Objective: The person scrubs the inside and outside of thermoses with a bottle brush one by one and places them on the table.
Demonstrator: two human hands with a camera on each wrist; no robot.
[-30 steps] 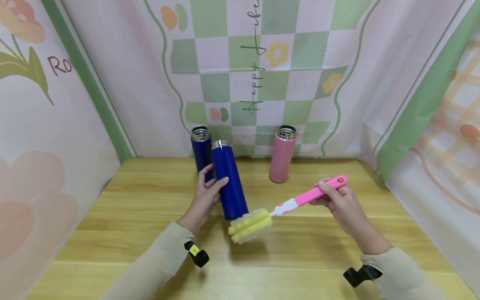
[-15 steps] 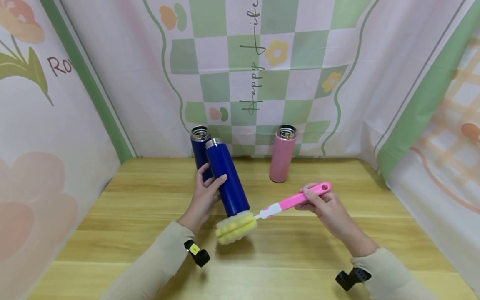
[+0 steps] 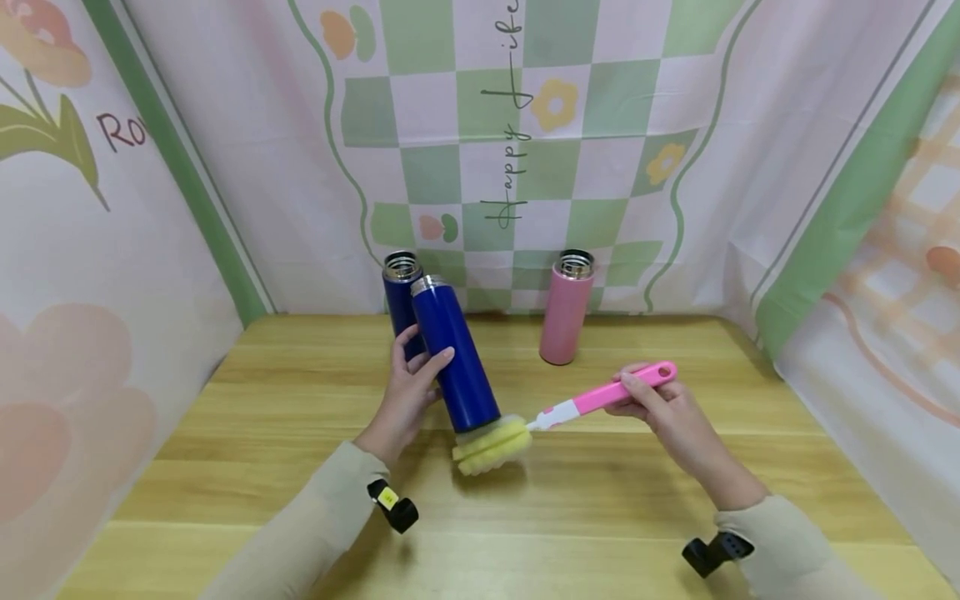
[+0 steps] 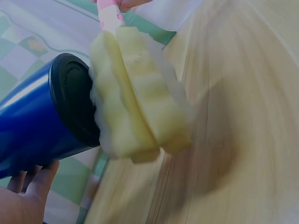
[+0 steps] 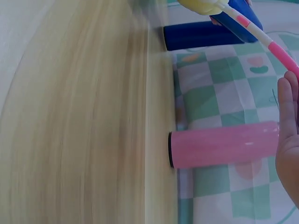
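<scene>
Since the last frame my sponge brush (image 3: 491, 443) slides right under the tilted blue flask (image 3: 454, 357), left hand (image 3: 411, 388) fingers curled around it, two blue flasks, one pink flask (image 3: 565, 309), right hand (image 3: 660, 407) gripping the brush handle above the table (image 3: 600, 500).

Left hand (image 3: 411, 385) curled in a grip, right hand (image 3: 660, 406) pinching, forearms converging

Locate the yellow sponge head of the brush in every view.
Head: yellow sponge head low centre, against the tilted blue bottle's base.
Left wrist: fills the centre, beside that bottle's black base.
Right wrist: a sliver at the top edge.
Shared landmark: the tilted blue bottle.
</scene>
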